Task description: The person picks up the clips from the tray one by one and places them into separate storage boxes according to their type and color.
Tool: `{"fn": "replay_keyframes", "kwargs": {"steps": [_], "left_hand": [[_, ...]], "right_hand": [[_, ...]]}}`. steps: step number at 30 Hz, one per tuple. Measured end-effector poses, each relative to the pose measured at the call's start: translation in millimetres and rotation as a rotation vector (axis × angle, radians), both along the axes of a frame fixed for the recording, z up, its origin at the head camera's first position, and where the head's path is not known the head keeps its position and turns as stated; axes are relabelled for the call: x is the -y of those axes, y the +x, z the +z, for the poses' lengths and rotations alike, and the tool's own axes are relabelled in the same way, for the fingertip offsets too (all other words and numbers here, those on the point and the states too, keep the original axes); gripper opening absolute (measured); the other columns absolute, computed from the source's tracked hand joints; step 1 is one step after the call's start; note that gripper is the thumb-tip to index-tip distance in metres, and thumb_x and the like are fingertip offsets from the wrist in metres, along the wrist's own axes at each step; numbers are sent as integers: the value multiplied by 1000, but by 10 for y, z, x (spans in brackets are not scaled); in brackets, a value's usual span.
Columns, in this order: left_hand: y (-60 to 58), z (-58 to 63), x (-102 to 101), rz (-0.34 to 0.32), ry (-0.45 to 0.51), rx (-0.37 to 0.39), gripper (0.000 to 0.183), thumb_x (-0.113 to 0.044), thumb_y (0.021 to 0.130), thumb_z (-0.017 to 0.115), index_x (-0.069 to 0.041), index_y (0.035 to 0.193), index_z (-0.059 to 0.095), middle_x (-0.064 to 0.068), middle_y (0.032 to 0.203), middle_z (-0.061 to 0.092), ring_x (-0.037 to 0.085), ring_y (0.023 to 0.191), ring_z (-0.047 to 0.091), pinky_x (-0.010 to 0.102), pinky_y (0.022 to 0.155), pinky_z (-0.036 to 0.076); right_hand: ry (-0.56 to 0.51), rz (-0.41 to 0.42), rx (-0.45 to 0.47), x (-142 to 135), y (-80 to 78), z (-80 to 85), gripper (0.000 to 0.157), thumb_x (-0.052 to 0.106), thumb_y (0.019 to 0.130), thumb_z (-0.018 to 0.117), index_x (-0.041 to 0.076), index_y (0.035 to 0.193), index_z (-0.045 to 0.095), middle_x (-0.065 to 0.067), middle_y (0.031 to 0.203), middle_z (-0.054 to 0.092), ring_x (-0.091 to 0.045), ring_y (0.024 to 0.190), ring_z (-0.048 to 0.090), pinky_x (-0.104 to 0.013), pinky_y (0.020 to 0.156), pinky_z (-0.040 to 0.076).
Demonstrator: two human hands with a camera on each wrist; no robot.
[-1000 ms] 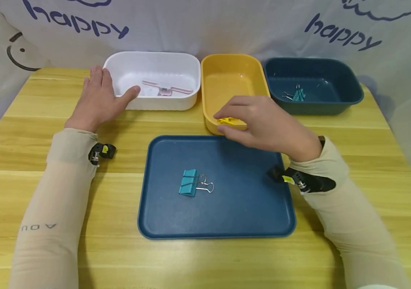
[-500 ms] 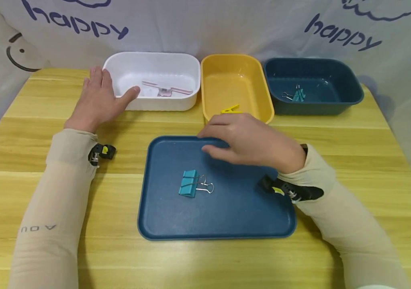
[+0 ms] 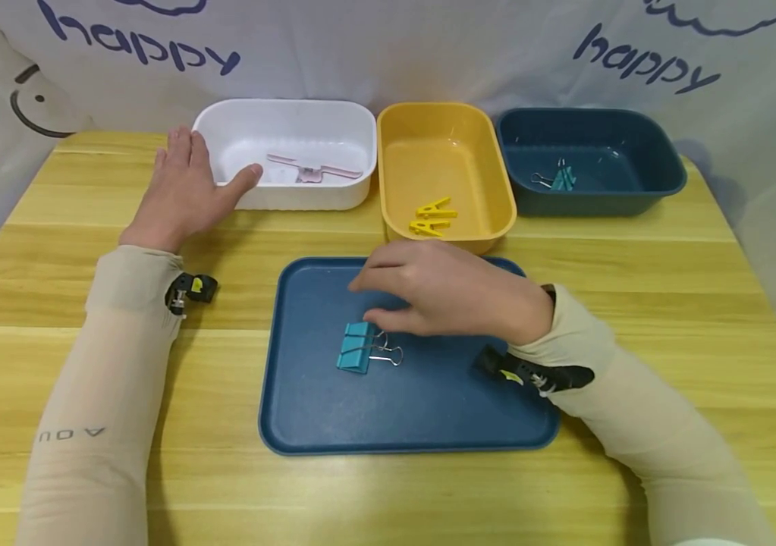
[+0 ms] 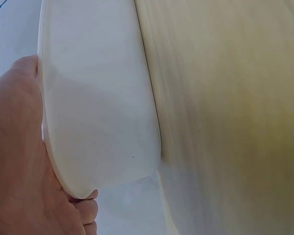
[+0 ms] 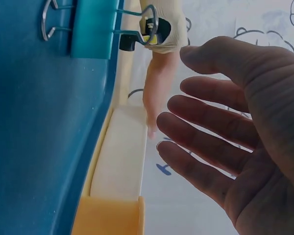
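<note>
My left hand [image 3: 183, 182] rests on the left front corner of the white bin [image 3: 306, 199]; its fingers lie along the left side and the thumb reaches over the front rim. Over the blue tray [image 3: 415, 417] hovers my right hand [image 3: 438, 292], fingers spread loosely, nothing between them. A teal binder clip [image 3: 355, 349] with wire handles lies on the tray, just below the right thumb and apart from it. In the right wrist view the binder clip [image 5: 93, 29] sits near the tray's edge. Two yellow clothespins [image 3: 435, 209] lie in the yellow bin [image 3: 452, 144].
A pale pink clip [image 3: 312, 173] lies inside the white bin. At the right stands a dark blue bin [image 3: 599, 203] holding a teal binder clip [image 3: 563, 178]. The three bins line the back of the wooden table [image 3: 244, 485], before a white curtain [image 3: 394, 45].
The right hand has let go of a yellow clothespin in the yellow bin and moved down and left over the tray, close to the binder clip. The left hand stays on the white bin.
</note>
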State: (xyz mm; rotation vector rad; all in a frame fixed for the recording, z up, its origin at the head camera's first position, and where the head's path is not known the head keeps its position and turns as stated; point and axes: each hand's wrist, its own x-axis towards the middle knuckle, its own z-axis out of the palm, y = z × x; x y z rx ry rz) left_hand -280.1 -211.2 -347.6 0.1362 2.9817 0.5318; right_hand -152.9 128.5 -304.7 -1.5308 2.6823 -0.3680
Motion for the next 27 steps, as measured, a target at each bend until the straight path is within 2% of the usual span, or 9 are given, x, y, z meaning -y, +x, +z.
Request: {"fn": "replay_keyframes", "kwargs": {"steps": [5, 14, 19, 27], "left_hand": [[-9, -7, 1, 0, 5, -8, 115, -79, 97, 27, 7, 159, -17, 26, 169, -23, 42, 160, -20, 55, 134, -10], [-2, -7, -1, 2, 3, -11, 115, -79, 96, 27, 7, 159, -17, 26, 169, -23, 42, 160, -20, 55, 134, -10], [0, -7, 0, 6, 6, -10, 115, -79, 96, 28, 7, 159, -17, 25, 170, -23, 41, 161, -20, 54, 134, -10], [-4, -3, -1, 4, 4, -10, 115, -79, 96, 28, 7, 159, -17, 25, 170, -23, 41, 161, -19, 54, 134, -11]], "right_hand": [[-26, 32, -30, 16, 28, -23, 34, 33, 98, 72, 12, 124, 75, -1, 121, 76, -16, 113, 70, -32, 100, 61], [-14, 76, -22, 91, 86, -77, 39, 40, 100, 68, 11, 125, 74, -1, 120, 75, -14, 111, 70, -30, 97, 61], [5, 82, -56, 128, 111, -101, 42, 45, 99, 67, 13, 125, 74, 0, 119, 75, -14, 108, 70, -29, 95, 61], [56, 69, -46, 189, 145, -164, 47, 52, 99, 66, 14, 127, 72, 0, 117, 73, -14, 104, 69, -29, 90, 62]]}}
